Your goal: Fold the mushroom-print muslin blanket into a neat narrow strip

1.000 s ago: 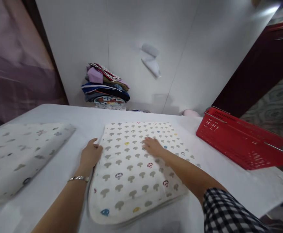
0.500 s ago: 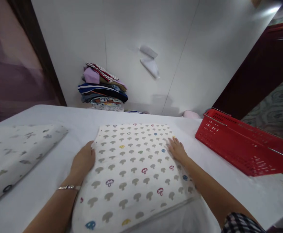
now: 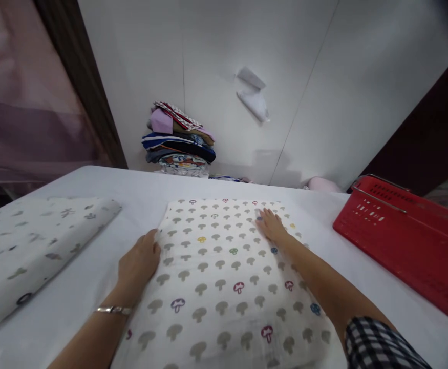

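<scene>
A white cloth (image 3: 224,282) with a grey and coloured mushroom print lies folded flat in front of me. At its left edge is my left hand (image 3: 139,259), the fingers curled closed on the border; their tips are partly hidden. My right hand (image 3: 273,225) rests palm down on the top of the cloth, near its far right corner, with the fingers stretched out. A bracelet sits on my left wrist, and a checked sleeve (image 3: 377,341) covers my right forearm near the elbow.
Another folded printed cloth (image 3: 43,241) lies at the left of the white table (image 3: 139,189). A red plastic basket (image 3: 408,241) stands on the right. Folded clothes (image 3: 179,143) are piled by the wall, and a pink item (image 3: 322,184) shows behind the table.
My right hand has slid from the cloth's right edge inward over its top. My left hand stays at the left edge. The view has shifted, so everything sits further right.
</scene>
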`<state>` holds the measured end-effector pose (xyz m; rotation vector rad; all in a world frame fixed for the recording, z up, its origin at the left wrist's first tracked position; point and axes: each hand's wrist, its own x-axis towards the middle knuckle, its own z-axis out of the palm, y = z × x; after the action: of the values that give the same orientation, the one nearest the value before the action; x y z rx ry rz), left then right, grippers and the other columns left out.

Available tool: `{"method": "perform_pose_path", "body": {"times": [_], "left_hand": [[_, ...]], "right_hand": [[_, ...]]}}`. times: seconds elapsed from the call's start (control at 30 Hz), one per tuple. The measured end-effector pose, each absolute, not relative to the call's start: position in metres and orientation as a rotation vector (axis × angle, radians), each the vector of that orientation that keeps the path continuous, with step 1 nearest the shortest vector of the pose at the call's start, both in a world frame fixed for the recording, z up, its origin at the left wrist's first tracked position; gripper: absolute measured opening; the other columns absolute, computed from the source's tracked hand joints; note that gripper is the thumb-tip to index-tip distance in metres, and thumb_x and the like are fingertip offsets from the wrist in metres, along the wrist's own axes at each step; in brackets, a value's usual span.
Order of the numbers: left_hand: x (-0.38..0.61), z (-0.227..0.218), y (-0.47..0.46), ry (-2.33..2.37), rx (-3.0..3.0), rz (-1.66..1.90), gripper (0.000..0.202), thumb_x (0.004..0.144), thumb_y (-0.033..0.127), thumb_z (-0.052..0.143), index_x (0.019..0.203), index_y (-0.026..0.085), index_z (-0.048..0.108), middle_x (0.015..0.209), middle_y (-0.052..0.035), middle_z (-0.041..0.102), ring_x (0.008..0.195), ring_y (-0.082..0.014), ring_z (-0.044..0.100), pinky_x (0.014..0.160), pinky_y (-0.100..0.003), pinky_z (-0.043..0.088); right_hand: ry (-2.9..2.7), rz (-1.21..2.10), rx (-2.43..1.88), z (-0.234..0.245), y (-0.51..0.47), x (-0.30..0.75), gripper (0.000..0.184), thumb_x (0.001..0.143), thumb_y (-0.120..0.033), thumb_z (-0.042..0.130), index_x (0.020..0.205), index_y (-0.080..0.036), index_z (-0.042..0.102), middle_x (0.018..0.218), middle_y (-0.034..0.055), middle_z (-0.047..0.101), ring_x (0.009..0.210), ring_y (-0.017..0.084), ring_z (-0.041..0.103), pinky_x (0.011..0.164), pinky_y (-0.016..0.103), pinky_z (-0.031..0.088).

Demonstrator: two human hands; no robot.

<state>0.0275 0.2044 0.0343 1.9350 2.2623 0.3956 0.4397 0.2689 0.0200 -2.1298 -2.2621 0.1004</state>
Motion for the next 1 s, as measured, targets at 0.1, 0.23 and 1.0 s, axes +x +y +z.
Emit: {"method": "perform_pose_path", "body": {"times": [0.1,0.23,1.0], "left_hand": [[0.025,0.031,0.203,2.289,1.914,0.431,0.044,0.09,0.028,0.036,0.131,0.019,0.045,0.123,-0.0118,0.058,0.105,-0.0284,0.058,0.083,-0.04,0.047],[0.024,0.025,0.203,2.292,1.92,0.478,0.041,0.089,0.026,0.037,0.127,0.019,0.05,0.123,-0.0099,0.059,0.106,-0.0255,0.058,0.085,-0.036,0.047],[0.032,0.024,0.198,2.172,1.896,0.55,0.037,0.087,0.016,0.038,0.122,0.02,0.051,0.115,-0.0083,0.057,0.102,-0.0196,0.055,0.084,-0.031,0.042]], "right_hand": [[-2.289,0.113,-2.107,0.021,0.304,0.431,0.058,0.093,-0.052,0.027,0.145,-0.025,0.027,0.154,0.005,0.02,0.14,0.022,0.014,0.111,0.043,0.015],[-2.155,0.133,-2.262,0.015,0.329,0.45,0.051,0.095,-0.045,0.025,0.143,-0.027,0.031,0.153,0.0068,0.023,0.139,0.026,0.018,0.107,0.052,0.017],[-2.612,0.262,-1.677,0.041,0.383,0.206,0.051,0.09,-0.032,0.039,0.14,-0.02,0.039,0.143,0.0085,0.042,0.132,0.024,0.036,0.107,0.036,0.028]]}}
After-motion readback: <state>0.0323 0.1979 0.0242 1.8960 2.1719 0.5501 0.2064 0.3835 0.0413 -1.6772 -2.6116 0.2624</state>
